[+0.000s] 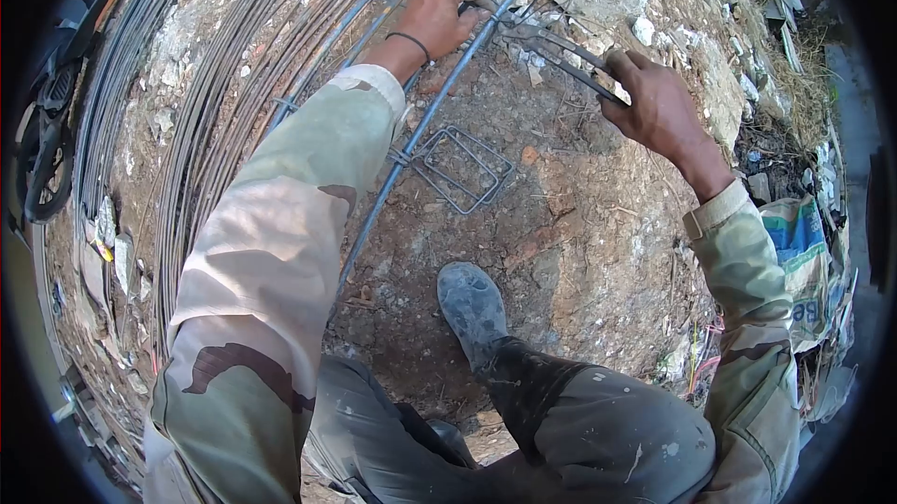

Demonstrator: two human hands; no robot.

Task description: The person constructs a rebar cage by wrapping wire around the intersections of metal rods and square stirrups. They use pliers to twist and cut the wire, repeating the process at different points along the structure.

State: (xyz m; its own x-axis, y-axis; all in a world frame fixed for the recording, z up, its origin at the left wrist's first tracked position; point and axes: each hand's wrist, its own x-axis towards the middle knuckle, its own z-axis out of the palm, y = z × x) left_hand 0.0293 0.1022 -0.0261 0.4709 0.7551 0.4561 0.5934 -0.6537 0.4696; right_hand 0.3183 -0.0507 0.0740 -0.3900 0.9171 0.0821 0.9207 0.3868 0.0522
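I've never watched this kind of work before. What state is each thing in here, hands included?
Left hand: fingers curled, at the bars
Right hand: closed on the pincers
Pincers: handles apart, head near the long bar
Long bar: slanting
Rods: bundled loosely side by side
Boot: dusty
Trousers: spotted
Sack: crumpled

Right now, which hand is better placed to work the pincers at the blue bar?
Right, I'd judge: the right hand grips the pincers by their handles, head near the blue bar. The left hand, fingers at the bar, seems suited to steadying.
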